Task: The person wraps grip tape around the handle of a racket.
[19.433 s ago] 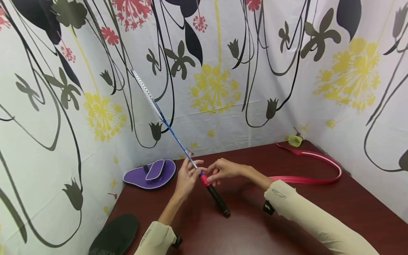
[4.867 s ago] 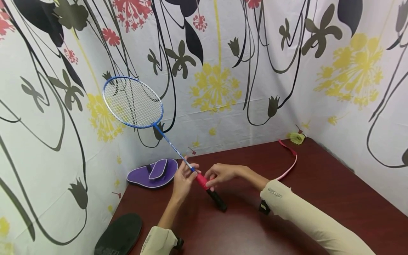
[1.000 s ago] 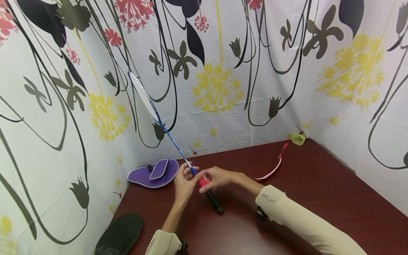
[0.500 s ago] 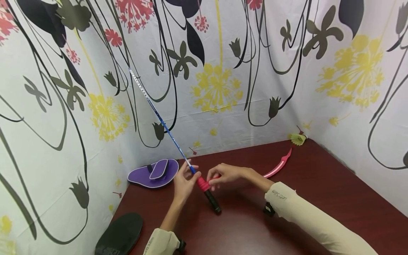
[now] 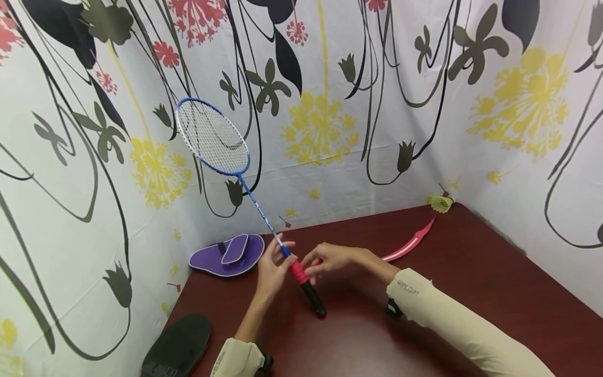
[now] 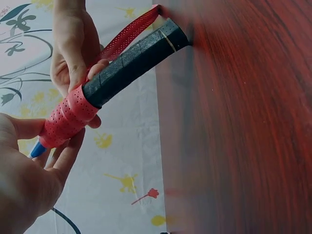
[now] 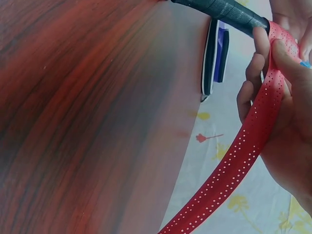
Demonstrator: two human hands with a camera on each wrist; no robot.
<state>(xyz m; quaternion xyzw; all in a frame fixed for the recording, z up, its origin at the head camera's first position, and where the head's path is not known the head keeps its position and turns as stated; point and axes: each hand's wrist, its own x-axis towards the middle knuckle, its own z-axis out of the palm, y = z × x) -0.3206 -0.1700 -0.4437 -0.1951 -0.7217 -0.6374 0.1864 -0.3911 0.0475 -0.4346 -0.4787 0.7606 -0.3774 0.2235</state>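
Note:
A blue and white badminton racket (image 5: 260, 210) slants up to the left, its head raised before the patterned cloth. My left hand (image 5: 270, 272) holds it between thumb and fingers where the shaft meets the handle. Red perforated grip tape (image 6: 70, 117) is wound in overlapping turns round the upper handle; the lower handle (image 6: 134, 63) shows black. Beside these turns, my right hand (image 5: 333, 257) pinches the tape's running length between thumb and fingers. In the right wrist view the loose tape strip (image 7: 239, 151) runs down from that hand across the palm.
A purple paddle case (image 5: 226, 256) lies at the table's back left, with a black paddle-shaped item (image 5: 179, 345) nearer the front. The loose tape's end (image 5: 416, 240) trails on the dark red table (image 5: 471, 283). A yellow shuttlecock (image 5: 440, 204) sits in the back right corner.
The racket has turned from edge-on to showing its strings. My right hand has moved slightly in toward the handle. Compared with the oldest frame, the red wrap is longer and the loose tape shorter.

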